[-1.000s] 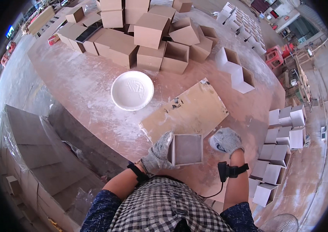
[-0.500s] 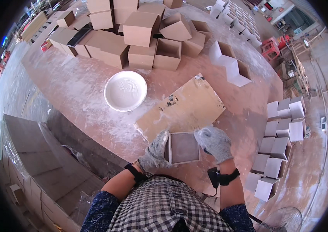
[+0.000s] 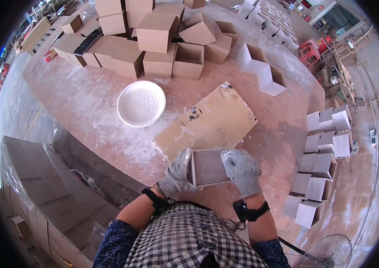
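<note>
Both gloved hands held a small open-topped square wooden box (image 3: 208, 167) just in front of the person's chest, its opening facing up toward the camera. The left hand (image 3: 177, 172), in a dusty grey knit glove, was wrapped around the box's left wall, fingers curled over the rim. The right hand (image 3: 242, 170), in the same kind of glove, clasped the right wall, covering that side of the box. A dark band sat on each wrist.

Just beyond the hands, touching distance past the box, a flat rectangular tan board (image 3: 207, 123) lay tilted on the round reddish-brown worktable (image 3: 86, 107), which was smeared with white powder. Farther out and to the left of the hands stood a round white bowl of white paste (image 3: 141, 103). Well beyond it, at the far side of the table, a heap of bare brown wooden boxes (image 3: 153, 40) was stacked. Far out to the right of the hands, two white-coated open boxes (image 3: 261, 67) rested on the table. On the floor to the right of the right hand, rows of white-painted boxes (image 3: 321, 165) stood close together. A wire fan guard (image 3: 332, 254) showed low at the right.
</note>
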Motion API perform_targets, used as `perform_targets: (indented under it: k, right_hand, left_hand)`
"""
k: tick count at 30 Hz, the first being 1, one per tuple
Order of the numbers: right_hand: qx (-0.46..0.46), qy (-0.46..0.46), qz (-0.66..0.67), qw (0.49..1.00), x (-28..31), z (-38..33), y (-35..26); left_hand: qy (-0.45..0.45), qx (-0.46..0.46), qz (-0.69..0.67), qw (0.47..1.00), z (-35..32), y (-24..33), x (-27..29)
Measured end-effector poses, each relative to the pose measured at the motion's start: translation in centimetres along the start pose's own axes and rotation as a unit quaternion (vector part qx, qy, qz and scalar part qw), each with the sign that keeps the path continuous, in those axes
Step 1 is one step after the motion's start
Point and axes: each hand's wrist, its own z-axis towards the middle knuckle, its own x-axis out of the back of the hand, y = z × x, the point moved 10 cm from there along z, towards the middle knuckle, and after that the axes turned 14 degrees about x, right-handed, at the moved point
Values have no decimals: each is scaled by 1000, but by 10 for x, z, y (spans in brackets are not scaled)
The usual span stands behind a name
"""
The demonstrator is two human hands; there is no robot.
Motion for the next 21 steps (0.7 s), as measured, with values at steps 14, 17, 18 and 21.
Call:
perform_targets:
  k: [14,17,18,21]
  right_hand:
    - [88,-51,-43,994,-16,14,-49]
    - [107,-11,-18,994,-15,14,-46]
    - [97,-31,-35,994,-19,14,-41]
    - [34,-106,-56,992,-26,18,-31]
  left_hand:
    - [-6,0,-5,1000,-3,-12,-9]
    - [12,-8,-11,1000,-2,-8,-4]
    - [19,-12,-22,1000,-2,-4,-1]
    - [6,-5,-29,1000,2,-6,-2]
